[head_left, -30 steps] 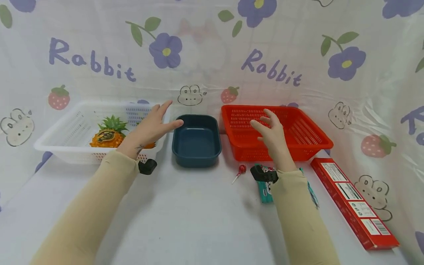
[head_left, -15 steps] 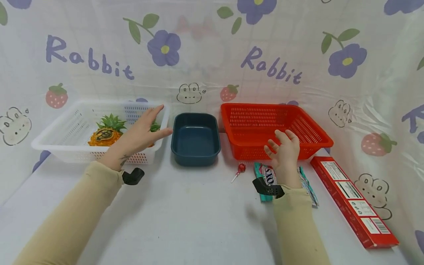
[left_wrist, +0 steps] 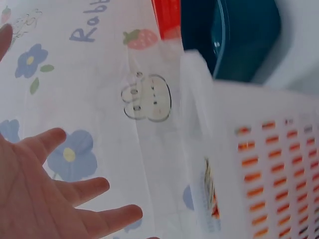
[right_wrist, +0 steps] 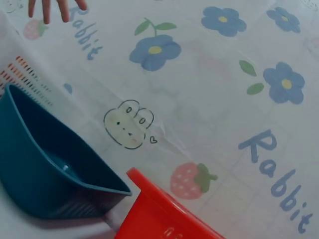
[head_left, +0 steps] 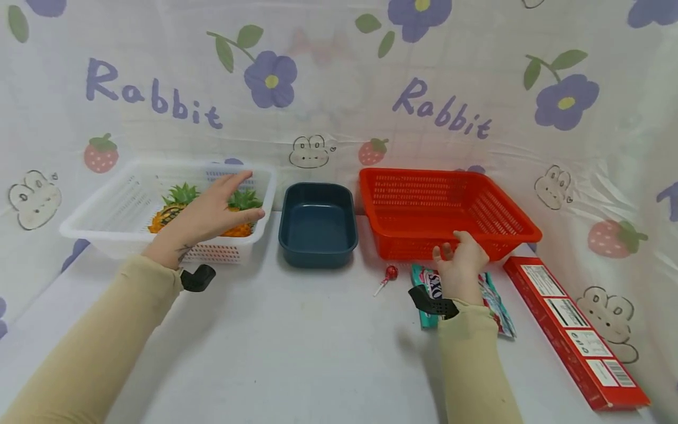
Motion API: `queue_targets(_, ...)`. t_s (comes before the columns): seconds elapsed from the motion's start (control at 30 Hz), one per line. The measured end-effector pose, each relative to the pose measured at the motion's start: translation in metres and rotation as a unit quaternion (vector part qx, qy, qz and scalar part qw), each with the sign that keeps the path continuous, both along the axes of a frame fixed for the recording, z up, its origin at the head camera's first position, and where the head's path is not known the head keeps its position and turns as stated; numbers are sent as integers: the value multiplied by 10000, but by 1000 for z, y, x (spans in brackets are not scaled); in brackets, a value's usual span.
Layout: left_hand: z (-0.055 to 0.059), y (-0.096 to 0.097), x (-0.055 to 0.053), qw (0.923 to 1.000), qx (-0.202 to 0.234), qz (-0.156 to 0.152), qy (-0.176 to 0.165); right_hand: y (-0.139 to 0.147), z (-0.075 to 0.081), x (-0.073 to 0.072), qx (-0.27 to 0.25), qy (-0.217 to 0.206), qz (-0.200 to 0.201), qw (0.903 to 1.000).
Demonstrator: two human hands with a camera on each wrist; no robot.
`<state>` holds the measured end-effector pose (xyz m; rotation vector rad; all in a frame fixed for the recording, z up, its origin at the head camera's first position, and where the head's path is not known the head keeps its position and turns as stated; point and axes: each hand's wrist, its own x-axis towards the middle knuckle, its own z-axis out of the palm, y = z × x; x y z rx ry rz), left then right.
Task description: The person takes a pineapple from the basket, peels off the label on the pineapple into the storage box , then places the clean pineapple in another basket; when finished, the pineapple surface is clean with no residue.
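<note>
My left hand [head_left: 206,215] hovers over the front right of the white basket [head_left: 106,237], fingers straight and spread, holding nothing. Inside that basket lie two orange pineapples with green crowns, one pineapple [head_left: 165,217] partly behind the hand and another pineapple [head_left: 245,201] to its right. In the left wrist view the left fingers [left_wrist: 79,191] are apart beside the basket wall. My right hand [head_left: 462,266] is above the teal packets [head_left: 428,282], in front of the red basket [head_left: 424,246]; its fingers are loosely bent with nothing visible in them. The hand and sleeve hide part of the packets.
A dark blue bin [head_left: 318,258] stands between the two baskets. A red lollipop [head_left: 391,272] lies in front of the red basket. To the right, a long red box [head_left: 577,333] lies slantwise. A printed cloth [head_left: 328,76] hangs behind everything.
My left hand has moved left and lower, from beside the blue bin to over the white basket. My right hand has come down from the red basket toward the teal packets, its fingers bending.
</note>
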<state>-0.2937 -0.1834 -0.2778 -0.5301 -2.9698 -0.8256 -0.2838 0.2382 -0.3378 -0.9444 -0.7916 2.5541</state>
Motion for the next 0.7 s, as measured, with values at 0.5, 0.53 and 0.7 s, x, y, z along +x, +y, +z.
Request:
queue_targets(0.5,10,-14,-40,9883,-1468,163,-390,9,-5,-2,-409,352,349,9979)
queue_targets(0.53,11,-15,-43,9863,-1585,145,-444,8,-5,-2,-388,337,361,9980)
queue_targets(0.7,16,-21,-55,9755,-2013,147,-872,2,-6,-5,-376,320,367,9981)
